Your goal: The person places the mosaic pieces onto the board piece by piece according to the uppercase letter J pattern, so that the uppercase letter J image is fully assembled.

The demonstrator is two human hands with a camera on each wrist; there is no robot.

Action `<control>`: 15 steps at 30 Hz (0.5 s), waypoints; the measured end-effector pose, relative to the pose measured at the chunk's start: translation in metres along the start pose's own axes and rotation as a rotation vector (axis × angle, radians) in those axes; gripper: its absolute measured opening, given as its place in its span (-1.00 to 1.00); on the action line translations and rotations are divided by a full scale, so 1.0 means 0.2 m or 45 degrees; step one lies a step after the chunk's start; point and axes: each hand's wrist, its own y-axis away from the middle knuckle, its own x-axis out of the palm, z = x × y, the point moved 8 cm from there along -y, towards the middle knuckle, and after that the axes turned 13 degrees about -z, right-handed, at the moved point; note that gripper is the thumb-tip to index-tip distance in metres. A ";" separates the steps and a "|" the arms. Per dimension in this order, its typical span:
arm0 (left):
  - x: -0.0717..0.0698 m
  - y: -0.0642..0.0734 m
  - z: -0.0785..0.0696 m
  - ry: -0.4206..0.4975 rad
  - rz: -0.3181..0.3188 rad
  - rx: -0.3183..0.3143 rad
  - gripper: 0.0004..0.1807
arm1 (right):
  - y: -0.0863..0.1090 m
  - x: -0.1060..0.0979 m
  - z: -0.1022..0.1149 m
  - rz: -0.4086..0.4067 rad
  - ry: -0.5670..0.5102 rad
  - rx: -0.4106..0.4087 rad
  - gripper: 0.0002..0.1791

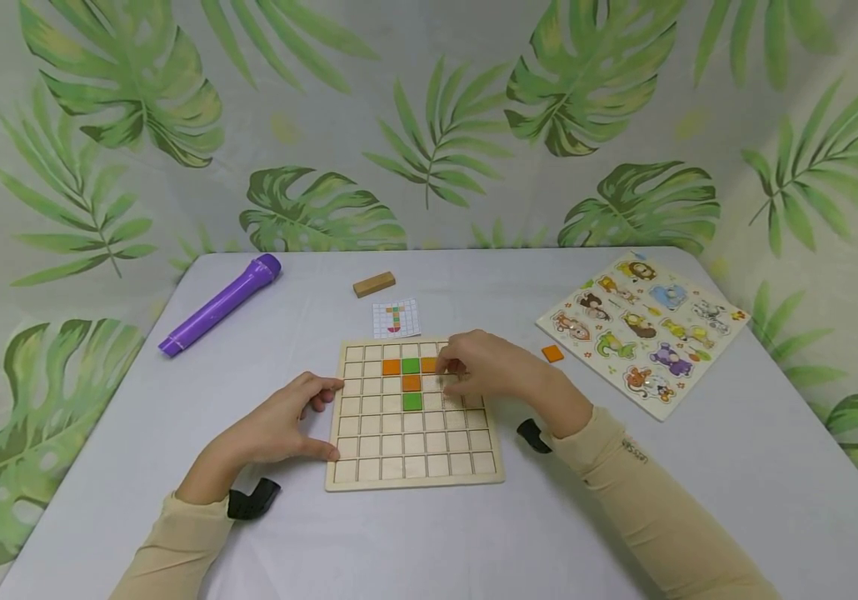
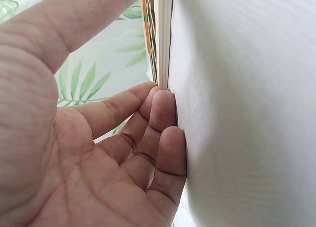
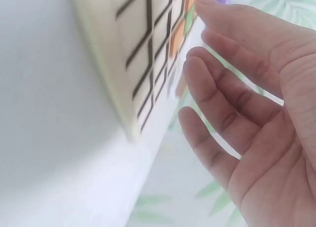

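Observation:
A wooden grid board (image 1: 414,467) lies flat on the table. In its squares sit an orange tile (image 1: 391,367), a green tile (image 1: 410,366) and another orange tile (image 1: 428,365) in one row, with an orange tile (image 1: 411,383) and a green tile (image 1: 412,402) below the middle one. My left hand (image 1: 271,425) touches the board's left edge with thumb and fingertips spread apart. Over the board's upper right, my right hand (image 1: 485,367) has loosely bent fingers (image 3: 202,79), close to the right-hand orange tile. Nothing shows between them.
Behind the board are a small pattern card (image 1: 395,319) and a wooden block (image 1: 374,284). A purple toy microphone (image 1: 221,306) lies at the back left. One loose orange tile (image 1: 552,354) lies beside the animal puzzle board (image 1: 642,333) on the right.

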 end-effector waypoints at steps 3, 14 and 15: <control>0.00 0.00 0.00 -0.002 0.006 0.003 0.05 | 0.03 -0.06 -0.05 -0.025 0.008 0.025 -0.78; 0.00 0.00 0.01 0.007 0.009 0.009 0.05 | 0.16 -0.25 -0.35 -0.088 0.006 0.164 -0.56; 0.00 0.00 0.01 0.006 0.009 0.009 0.05 | 0.17 -0.27 -0.38 -0.098 0.004 0.178 -0.55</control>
